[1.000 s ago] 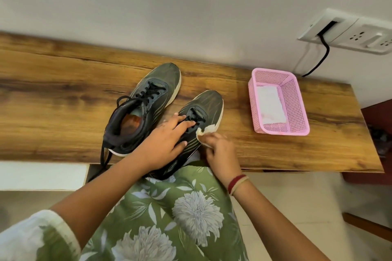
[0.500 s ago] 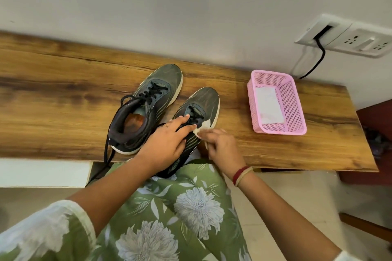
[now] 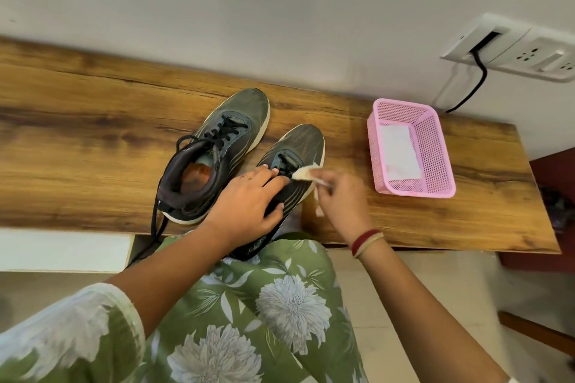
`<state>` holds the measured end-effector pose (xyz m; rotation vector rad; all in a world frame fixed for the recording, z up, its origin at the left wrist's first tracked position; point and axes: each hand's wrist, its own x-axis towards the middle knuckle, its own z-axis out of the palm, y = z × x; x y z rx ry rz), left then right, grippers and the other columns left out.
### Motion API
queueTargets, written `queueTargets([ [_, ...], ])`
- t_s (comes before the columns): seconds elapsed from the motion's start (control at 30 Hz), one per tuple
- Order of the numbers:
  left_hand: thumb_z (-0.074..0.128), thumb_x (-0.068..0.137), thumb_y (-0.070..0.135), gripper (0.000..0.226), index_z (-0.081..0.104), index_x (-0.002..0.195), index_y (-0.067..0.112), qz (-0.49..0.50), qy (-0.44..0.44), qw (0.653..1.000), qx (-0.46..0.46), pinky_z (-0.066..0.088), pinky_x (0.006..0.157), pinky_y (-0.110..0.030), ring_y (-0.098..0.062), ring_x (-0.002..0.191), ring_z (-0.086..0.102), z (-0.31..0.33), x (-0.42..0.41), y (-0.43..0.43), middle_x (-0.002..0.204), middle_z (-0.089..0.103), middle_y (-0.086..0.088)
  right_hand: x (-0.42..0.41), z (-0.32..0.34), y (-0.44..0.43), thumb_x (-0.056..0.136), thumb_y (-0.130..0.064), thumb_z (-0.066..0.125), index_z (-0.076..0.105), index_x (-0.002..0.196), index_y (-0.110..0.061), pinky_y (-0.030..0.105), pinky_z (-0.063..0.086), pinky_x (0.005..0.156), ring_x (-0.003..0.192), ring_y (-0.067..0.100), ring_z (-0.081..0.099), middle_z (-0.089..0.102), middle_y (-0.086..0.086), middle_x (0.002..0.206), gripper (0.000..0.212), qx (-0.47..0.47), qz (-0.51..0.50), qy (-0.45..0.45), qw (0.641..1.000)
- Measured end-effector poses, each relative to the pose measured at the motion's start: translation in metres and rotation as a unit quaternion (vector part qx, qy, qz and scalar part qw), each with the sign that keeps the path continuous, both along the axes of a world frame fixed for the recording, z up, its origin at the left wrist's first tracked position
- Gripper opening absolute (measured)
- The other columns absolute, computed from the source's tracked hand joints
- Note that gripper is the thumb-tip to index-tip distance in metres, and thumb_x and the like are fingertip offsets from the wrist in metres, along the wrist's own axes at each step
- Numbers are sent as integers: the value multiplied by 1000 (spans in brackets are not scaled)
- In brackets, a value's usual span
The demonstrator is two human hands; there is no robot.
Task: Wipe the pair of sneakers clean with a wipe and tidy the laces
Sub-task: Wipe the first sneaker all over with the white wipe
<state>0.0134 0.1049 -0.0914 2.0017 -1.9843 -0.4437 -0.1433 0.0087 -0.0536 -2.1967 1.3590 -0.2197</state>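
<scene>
Two dark grey sneakers with white soles and black laces stand on the wooden shelf (image 3: 93, 140). The left sneaker (image 3: 217, 146) lies free, its laces hanging over the front edge. My left hand (image 3: 249, 202) lies over the rear of the right sneaker (image 3: 298, 146), thumb wrapped round its side, holding it. My right hand (image 3: 339, 199) pinches a crumpled white wipe (image 3: 306, 172) against that sneaker's right side, by the laces. The heel is hidden under my left hand.
A pink mesh basket (image 3: 435, 140) holding a white wipe stands right of the shoes. A wall socket plate (image 3: 510, 43) with a black cable is behind it. My green floral lap (image 3: 264, 305) presses close to the shelf's front edge.
My right hand has slid the wipe from the sneaker's tongue area outward to its right side. My left hand keeps its hold on the shoe.
</scene>
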Motion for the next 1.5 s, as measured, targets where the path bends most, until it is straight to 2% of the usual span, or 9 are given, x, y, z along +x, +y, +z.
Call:
queueTargets([
  [0.1, 44, 85, 42, 56, 47, 133, 12, -3, -35, 999, 2, 47, 91, -37, -25, 113, 54, 1, -1, -2, 114, 58, -6, 10, -12, -7, 88, -2, 51, 63, 118, -14, 30, 40, 100, 110, 20, 53, 58, 3, 120, 34, -40, -19, 45, 998],
  [0.33, 38, 83, 43, 59, 54, 128, 9, 11, -54, 998, 2, 49, 85, -39, -28, 109, 56, 0, -2, -3, 111, 58, -8, 3, -11, 24, 86, -1, 50, 66, 113, -15, 26, 43, 89, 99, 20, 55, 59, 2, 110, 34, 13, 140, 91, 986],
  [0.47, 40, 80, 43, 57, 59, 123, 10, 14, -99, 995, -21, 25, 110, -53, -27, 130, 44, 0, -4, -1, 124, 58, -6, 1, 6, 4, 89, -3, 52, 64, 116, -15, 8, 40, 83, 94, 10, 58, 57, -1, 118, 32, 18, -3, 31, 999],
  [0.57, 39, 80, 41, 57, 60, 122, 9, 1, -122, 992, -15, 14, 111, -56, -27, 136, 37, 3, -4, -2, 134, 55, -8, 12, -5, 1, 89, -1, 49, 63, 118, -13, 26, 37, 99, 112, 20, 51, 56, 3, 124, 34, -25, -23, 48, 998],
  [0.83, 37, 80, 37, 58, 55, 129, 10, 6, -71, 997, 7, 35, 107, -43, -28, 133, 42, 0, -5, -3, 134, 55, -9, 13, 9, 18, 89, -1, 48, 67, 112, -18, 32, 48, 89, 100, 24, 60, 62, 5, 112, 34, 55, 144, 149, 977],
  [1.0, 38, 81, 36, 57, 55, 129, 10, 0, -69, 998, 11, 37, 106, -43, -27, 131, 45, -1, -5, -3, 134, 55, -10, 17, 6, 12, 90, -5, 48, 65, 114, -15, 24, 39, 89, 105, 20, 55, 61, 4, 113, 31, -27, 54, 121, 991],
  [1.2, 38, 83, 37, 59, 48, 135, 12, 9, -31, 999, 29, 52, 91, -40, -27, 122, 53, -3, -4, -3, 132, 55, -12, 6, 3, 9, 91, -5, 52, 68, 108, -18, 9, 43, 64, 79, 5, 55, 61, -3, 101, 27, 168, 45, 26, 984],
  [1.33, 41, 83, 40, 58, 50, 134, 13, 12, -33, 999, 27, 48, 96, -38, -25, 122, 52, -4, -3, -3, 133, 54, -9, -1, 1, -36, 88, -1, 54, 67, 110, -15, 17, 45, 76, 88, 13, 59, 63, 5, 114, 29, 31, -97, -49, 994],
  [1.5, 45, 85, 43, 57, 52, 132, 12, 6, -47, 999, 25, 39, 103, -37, -25, 128, 45, -1, -5, -6, 138, 50, -9, 19, -25, -43, 88, -2, 52, 64, 117, -11, 33, 41, 98, 112, 25, 53, 59, 8, 120, 33, -82, 17, 14, 996],
])
